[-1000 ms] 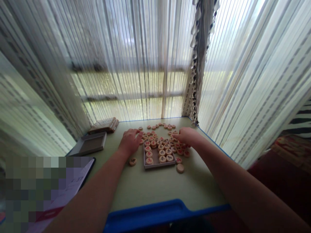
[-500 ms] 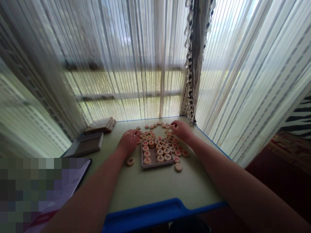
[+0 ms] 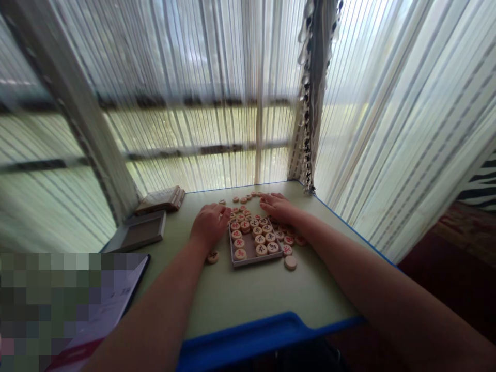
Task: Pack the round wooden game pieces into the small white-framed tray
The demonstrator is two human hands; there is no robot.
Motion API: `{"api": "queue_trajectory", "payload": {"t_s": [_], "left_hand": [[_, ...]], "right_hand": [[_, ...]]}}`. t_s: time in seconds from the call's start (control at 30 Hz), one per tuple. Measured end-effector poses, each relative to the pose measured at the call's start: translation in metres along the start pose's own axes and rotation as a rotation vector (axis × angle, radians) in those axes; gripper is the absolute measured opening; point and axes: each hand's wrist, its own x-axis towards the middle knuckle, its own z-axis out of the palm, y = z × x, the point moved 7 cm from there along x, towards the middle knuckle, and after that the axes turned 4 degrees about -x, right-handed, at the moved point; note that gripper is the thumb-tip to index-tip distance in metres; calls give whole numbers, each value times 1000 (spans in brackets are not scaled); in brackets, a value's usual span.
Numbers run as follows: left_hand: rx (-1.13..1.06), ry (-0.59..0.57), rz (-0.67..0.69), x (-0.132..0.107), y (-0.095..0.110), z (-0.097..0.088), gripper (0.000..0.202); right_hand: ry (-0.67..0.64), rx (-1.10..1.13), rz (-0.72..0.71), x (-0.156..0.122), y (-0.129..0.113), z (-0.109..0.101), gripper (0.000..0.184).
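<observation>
Chinese chess pieces, round and wooden with red or black characters, lie in and around a shallow open box (image 3: 256,262). Rows of pieces line the box's left, back and right sides, with bare floor at the front middle. My left hand (image 3: 209,225) is by the box's back left corner, its loosely bent fingers beside loose pieces. Behind the box, my right hand (image 3: 281,207) reaches over the pile, fingers stretched out and covering some pieces. No piece shows clearly in either hand. A black-marked piece (image 3: 213,257) lies near my left wrist; a blank piece (image 3: 290,263) sits front right.
An empty-looking box lid (image 3: 143,231) and a stack of books (image 3: 160,199) stand at the table's left. A paper-covered board (image 3: 120,294) leans in at lower left. The green tabletop (image 3: 232,299) has a blue rim (image 3: 244,336). String curtains (image 3: 217,129) hang behind.
My right hand has moved left over the loose pieces at the back, its fingers now flatter. My left hand has shifted slightly right toward the box. The view has turned a little.
</observation>
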Motion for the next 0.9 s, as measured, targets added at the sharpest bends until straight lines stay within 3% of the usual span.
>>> {"api": "queue_trajectory", "payload": {"t_s": [0.2, 0.43, 0.7, 0.8, 0.9], "left_hand": [[-28, -15, 24, -1, 8, -5, 42], [-94, 11, 18, -2, 11, -7, 42], [-254, 139, -254, -4, -23, -6, 48], [-256, 126, -248, -4, -23, -6, 47], [-246, 104, -231, -4, -19, -7, 46]], "right_hand": [[94, -54, -152, -4, -21, -13, 28], [159, -2, 1, -3, -9, -11, 21], [167, 37, 105, -3, 2, -12, 20], [211, 42, 107, -3, 3, -15, 24], [175, -1, 78, -2, 2, -12, 24]]}}
